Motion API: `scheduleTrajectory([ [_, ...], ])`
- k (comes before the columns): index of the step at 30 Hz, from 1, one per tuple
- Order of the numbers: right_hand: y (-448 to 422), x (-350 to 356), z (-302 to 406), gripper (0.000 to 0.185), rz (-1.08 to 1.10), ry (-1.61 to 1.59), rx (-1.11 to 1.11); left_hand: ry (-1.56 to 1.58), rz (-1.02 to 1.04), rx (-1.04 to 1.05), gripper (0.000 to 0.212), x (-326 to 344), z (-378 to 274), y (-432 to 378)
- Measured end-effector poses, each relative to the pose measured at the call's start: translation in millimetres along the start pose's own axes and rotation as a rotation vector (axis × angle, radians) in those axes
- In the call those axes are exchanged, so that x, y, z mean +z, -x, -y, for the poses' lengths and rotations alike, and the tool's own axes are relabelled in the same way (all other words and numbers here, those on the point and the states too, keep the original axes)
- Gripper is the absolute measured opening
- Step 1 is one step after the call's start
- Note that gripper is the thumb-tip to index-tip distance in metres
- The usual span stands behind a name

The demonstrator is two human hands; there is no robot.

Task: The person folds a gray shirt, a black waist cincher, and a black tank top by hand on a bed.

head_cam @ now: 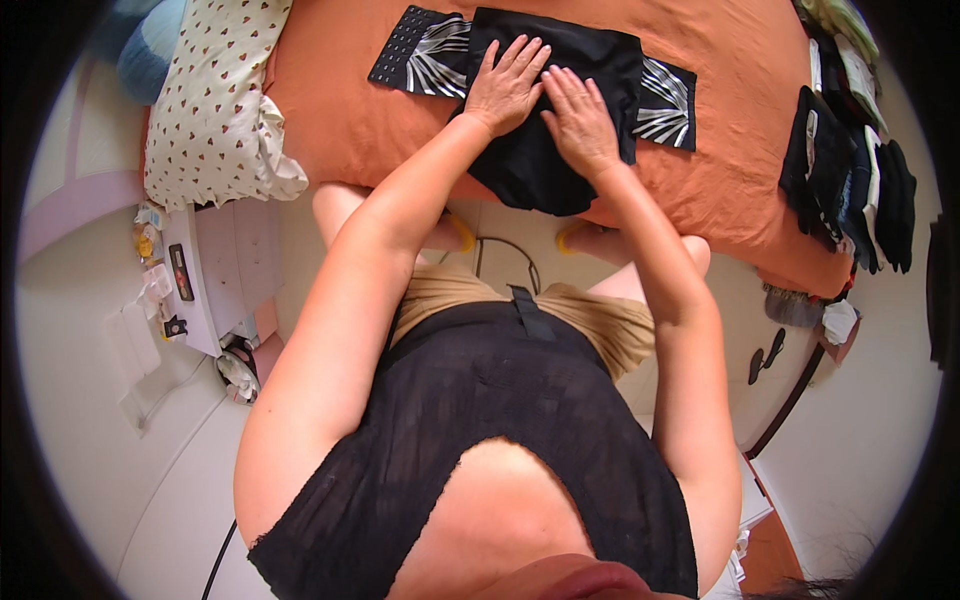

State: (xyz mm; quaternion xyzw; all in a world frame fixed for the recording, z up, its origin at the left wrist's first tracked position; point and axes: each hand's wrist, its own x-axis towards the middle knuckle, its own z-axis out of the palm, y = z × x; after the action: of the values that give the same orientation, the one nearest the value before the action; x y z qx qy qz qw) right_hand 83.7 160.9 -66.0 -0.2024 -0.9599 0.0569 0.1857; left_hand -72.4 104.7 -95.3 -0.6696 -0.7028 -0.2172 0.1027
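A black fabric garment lies spread near the edge of the bed, its lower end draping over that edge. Out from its left side comes a black band with white stripes, whose outer end bears rows of small metal hooks or eyes. A matching striped band end shows at its right side. My left hand rests palm down on the garment with its fingers spread. Beside it my right hand also lies flat on the cloth, fingertips close to the left hand. Neither hand grips anything.
An orange sheet covers the bed. A pillow with small hearts lies at left, above a white nightstand with small items. Several folded clothes are stacked at the bed's right. Dark slippers lie on the floor.
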Motion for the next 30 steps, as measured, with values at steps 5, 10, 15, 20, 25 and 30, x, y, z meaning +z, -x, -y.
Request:
scheduleTrajectory([
  [5, -10, 24, -10, 0.053, -0.023, 0.007, 0.051, -0.043, 0.067, -0.048, 0.049, 10, 10, -7],
  [10, -21, 23, -61, 0.052, -0.075, 0.17, 0.176, -0.013, 0.028, -0.145, 0.053, 12, 27, -10],
  [15, -19, 27, -96, 0.052, -0.095, 0.227, 0.28, -0.002, 0.019, -0.179, 0.053, 8, 42, -17],
  [20, -20, 24, -113, 0.053, -0.064, 0.239, 0.319, 0.03, -0.007, -0.189, 0.053, 14, 51, -21],
  [25, -25, 10, -107, 0.051, -0.005, 0.343, 0.336, -0.059, -0.175, -0.172, 0.043, 2, 47, -33],
  [30, -19, 12, -16, 0.044, -0.192, 0.089, 0.181, 0.025, -0.088, -0.123, 0.048, -8, -18, -3],
])
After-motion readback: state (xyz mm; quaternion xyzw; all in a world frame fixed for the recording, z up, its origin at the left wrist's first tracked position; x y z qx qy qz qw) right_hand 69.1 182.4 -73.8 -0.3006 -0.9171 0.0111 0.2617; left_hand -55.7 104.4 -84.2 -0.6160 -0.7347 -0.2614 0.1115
